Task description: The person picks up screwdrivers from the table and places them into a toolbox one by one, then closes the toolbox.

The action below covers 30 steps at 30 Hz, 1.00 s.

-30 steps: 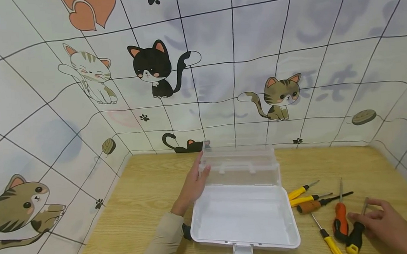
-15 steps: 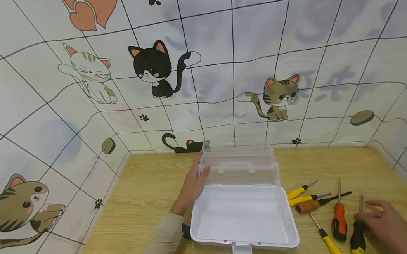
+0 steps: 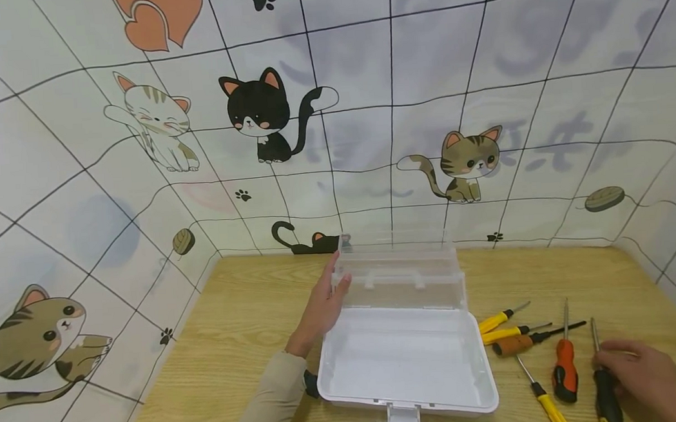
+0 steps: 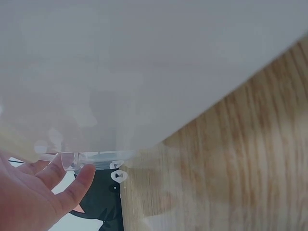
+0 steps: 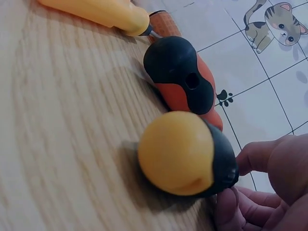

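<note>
1. My left hand [image 3: 320, 305] holds the clear lid [image 3: 398, 270] of the white case [image 3: 405, 362] upright, fingers on its left edge; the case sits mid-counter and holds nothing.
2. My right hand [image 3: 650, 379], near the counter's right edge, pinches the black-and-yellow screwdriver [image 3: 606, 391], I think; its handle still lies on the wood.
3. Five more screwdrivers [image 3: 511, 333] lie unpacked beside the case.

Beige long sleeve [image 3: 270, 396] on left arm, dark wristband at cuff
</note>
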### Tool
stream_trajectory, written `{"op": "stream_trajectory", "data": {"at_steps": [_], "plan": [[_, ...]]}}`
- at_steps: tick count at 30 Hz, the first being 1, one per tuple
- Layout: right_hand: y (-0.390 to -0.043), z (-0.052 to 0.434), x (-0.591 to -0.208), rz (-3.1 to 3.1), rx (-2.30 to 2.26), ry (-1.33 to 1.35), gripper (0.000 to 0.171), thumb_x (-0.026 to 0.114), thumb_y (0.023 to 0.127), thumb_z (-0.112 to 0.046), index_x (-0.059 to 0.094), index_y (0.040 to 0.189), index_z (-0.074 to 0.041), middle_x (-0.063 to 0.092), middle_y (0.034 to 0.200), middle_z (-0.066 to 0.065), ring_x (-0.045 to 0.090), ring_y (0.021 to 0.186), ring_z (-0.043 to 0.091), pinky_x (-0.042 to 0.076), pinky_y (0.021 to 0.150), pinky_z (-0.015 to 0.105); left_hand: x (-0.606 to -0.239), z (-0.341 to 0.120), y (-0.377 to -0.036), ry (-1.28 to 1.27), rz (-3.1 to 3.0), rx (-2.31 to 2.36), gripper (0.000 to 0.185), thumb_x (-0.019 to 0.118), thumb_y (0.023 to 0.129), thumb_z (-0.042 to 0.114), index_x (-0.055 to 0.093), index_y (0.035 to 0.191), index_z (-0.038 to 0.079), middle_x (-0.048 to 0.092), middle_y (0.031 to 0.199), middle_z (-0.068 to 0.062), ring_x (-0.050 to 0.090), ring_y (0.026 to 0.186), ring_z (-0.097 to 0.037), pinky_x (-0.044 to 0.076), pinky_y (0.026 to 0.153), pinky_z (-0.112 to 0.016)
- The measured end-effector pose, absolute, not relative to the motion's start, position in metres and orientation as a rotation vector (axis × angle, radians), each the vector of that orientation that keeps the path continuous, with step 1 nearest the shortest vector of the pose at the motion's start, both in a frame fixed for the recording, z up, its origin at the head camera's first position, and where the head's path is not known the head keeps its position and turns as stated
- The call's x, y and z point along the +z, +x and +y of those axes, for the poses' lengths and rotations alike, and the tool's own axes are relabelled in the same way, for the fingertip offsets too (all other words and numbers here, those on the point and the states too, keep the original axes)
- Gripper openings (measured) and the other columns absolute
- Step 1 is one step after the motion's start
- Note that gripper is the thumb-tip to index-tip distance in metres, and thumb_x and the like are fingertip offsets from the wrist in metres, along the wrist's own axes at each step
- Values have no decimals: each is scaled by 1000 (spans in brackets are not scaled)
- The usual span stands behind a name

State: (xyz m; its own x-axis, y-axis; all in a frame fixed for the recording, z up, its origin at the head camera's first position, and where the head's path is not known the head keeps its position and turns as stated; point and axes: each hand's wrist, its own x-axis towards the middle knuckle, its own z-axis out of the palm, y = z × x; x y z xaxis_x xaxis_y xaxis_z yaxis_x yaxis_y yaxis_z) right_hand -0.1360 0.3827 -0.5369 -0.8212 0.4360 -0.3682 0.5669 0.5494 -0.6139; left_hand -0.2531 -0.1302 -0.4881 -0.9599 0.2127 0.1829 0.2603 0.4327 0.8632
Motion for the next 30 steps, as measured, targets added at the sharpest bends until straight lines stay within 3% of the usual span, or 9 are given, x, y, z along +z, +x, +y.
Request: {"op": "stream_trajectory", "data": {"at_steps": [11, 20, 27, 30], "plan": [[-138, 379, -539, 2664, -1130, 855, 52, 58, 94, -24, 52, 126, 16, 70, 84, 24, 65, 62, 24, 54, 57, 40, -488, -130, -254, -419, -2627, -1576, 63, 41, 103, 53, 15, 159, 36, 24, 163, 0, 29, 147, -27, 29, 115, -54], [-139, 373, -535, 2722, -1072, 881, 44, 53, 99, -17, 50, 126, 17, 67, 89, 30, 61, 61, 24, 48, 53, 37, -489, -131, -253, -411, -2614, -1593, 64, 42, 103, 53, 16, 158, 35, 25, 163, -2, 26, 148, -26, 26, 116, -54], [-140, 377, -528, 2818, -959, 777, 46, 55, 99, -22, 54, 124, 17, 63, 107, 38, 64, 87, 49, 51, 65, 49, -490, -130, -254, -422, -2614, -1583, 64, 41, 103, 54, 16, 159, 35, 25, 163, -2, 27, 148, -27, 27, 116, -54], [-141, 377, -524, 2819, -962, 750, 47, 53, 101, -23, 52, 126, 16, 60, 113, 40, 61, 92, 51, 51, 67, 50, -489, -130, -254, -423, -2612, -1586, 65, 41, 103, 54, 15, 159, 34, 24, 163, -1, 26, 148, -26, 27, 116, -54]]}}
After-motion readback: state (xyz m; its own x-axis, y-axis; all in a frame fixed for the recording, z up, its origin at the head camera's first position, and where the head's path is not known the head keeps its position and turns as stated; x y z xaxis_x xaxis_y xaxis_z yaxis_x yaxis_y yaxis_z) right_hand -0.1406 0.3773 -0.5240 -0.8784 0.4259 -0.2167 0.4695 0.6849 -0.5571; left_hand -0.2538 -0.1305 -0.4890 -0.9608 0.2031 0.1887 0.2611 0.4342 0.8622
